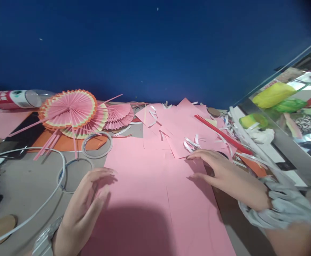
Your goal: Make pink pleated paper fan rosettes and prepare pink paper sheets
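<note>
A large pink paper sheet (150, 185) lies flat in front of me on the table. My left hand (87, 202) rests on its left edge with the fingers stretched out, holding nothing. My right hand (225, 176) lies flat on the sheet's right edge, fingers extended toward a pile of smaller pink paper pieces (171, 128) and white paper strips (191, 144). A red stick (222, 134) lies across that pile.
Folded pink paper fans (70, 108) with pink sticks sit at the back left on orange paper (64, 142). Two tape rings (96, 144) and a white cable (38, 209) lie left of the sheet. A bottle (14, 99) lies at far left. A mirror (286, 106) stands at right.
</note>
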The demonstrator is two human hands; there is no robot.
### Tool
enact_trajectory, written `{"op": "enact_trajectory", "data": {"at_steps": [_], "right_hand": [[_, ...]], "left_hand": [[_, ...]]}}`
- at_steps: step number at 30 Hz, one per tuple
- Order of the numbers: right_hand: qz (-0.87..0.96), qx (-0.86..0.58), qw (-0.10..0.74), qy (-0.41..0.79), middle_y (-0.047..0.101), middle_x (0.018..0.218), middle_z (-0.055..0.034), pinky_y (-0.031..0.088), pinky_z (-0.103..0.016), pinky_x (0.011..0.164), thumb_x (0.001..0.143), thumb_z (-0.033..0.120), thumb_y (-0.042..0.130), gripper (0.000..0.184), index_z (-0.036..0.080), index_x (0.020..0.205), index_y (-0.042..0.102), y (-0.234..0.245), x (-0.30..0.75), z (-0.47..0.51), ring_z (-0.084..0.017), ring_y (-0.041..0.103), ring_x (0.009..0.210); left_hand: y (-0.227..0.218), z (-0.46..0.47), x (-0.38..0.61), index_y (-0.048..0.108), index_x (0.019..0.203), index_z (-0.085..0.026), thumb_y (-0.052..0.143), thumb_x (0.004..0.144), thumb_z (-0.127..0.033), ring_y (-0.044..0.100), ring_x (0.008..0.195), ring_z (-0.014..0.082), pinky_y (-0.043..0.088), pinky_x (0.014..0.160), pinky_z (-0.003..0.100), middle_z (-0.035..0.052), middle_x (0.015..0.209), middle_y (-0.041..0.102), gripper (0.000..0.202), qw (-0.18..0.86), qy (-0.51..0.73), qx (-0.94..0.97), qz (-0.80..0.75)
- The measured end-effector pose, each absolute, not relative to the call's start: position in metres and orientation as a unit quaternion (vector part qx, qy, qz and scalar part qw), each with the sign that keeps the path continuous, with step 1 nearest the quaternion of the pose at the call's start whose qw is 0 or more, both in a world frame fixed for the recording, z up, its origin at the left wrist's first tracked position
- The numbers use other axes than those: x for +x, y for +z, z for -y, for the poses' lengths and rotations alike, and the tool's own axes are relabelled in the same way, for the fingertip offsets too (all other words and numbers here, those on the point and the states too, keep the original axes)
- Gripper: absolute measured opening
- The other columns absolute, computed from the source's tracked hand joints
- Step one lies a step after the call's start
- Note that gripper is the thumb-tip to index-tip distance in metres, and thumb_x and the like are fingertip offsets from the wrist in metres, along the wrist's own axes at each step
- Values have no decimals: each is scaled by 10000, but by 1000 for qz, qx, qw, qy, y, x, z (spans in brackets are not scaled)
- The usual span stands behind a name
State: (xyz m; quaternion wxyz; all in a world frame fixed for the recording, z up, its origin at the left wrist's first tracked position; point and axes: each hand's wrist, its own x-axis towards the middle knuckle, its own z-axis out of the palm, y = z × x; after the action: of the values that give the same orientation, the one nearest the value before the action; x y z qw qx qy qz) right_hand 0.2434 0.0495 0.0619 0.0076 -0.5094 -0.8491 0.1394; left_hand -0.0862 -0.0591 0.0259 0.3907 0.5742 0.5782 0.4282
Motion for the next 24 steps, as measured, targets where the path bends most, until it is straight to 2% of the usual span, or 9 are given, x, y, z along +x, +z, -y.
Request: {"op": "enact_trajectory", "data": {"at_steps": [6, 10, 16, 21, 24], "right_hand": [[851, -504, 11, 145, 584, 1117, -68, 425, -408, 878, 768, 573, 526, 452, 233, 1065, 551, 39, 240, -60, -248, 532, 1079], [841, -515, 6, 166, 609, 988, -54, 442, -383, 802, 763, 566, 535, 386, 221, 934, 557, 38, 239, -60, -236, 567, 950], [807, -520, -3, 280, 547, 731, 8, 431, -278, 629, 862, 473, 433, 272, 230, 753, 487, 52, 247, -58, -150, 519, 665], [741, -563, 41, 364, 533, 699, -4, 408, -248, 568, 822, 502, 483, 276, 232, 819, 539, 62, 290, -60, -135, 498, 627], [687, -639, 113, 325, 557, 710, -5, 410, -250, 553, 813, 516, 491, 294, 228, 802, 547, 64, 306, -64, -118, 516, 614]], "left_hand": [[26, 52, -88, 499, 1022, -253, 387, 928, -266, 521, 976, 167, 404, 879, 293, 19, 997, 537, 146, 462, 470, 485, -575], [26, 52, -88, 513, 1003, -243, 371, 934, -256, 518, 975, 174, 391, 881, 300, 22, 975, 551, 158, 482, 451, 492, -568], [22, 50, -91, 539, 952, -240, 399, 919, -287, 520, 928, 181, 399, 854, 295, 21, 926, 572, 151, 473, 437, 490, -587], [20, 48, -95, 539, 962, -238, 401, 921, -302, 518, 947, 182, 396, 868, 294, 26, 952, 566, 158, 489, 433, 484, -582], [20, 49, -94, 542, 957, -240, 390, 928, -300, 520, 956, 177, 398, 878, 294, 21, 959, 560, 166, 512, 441, 459, -577]]}}
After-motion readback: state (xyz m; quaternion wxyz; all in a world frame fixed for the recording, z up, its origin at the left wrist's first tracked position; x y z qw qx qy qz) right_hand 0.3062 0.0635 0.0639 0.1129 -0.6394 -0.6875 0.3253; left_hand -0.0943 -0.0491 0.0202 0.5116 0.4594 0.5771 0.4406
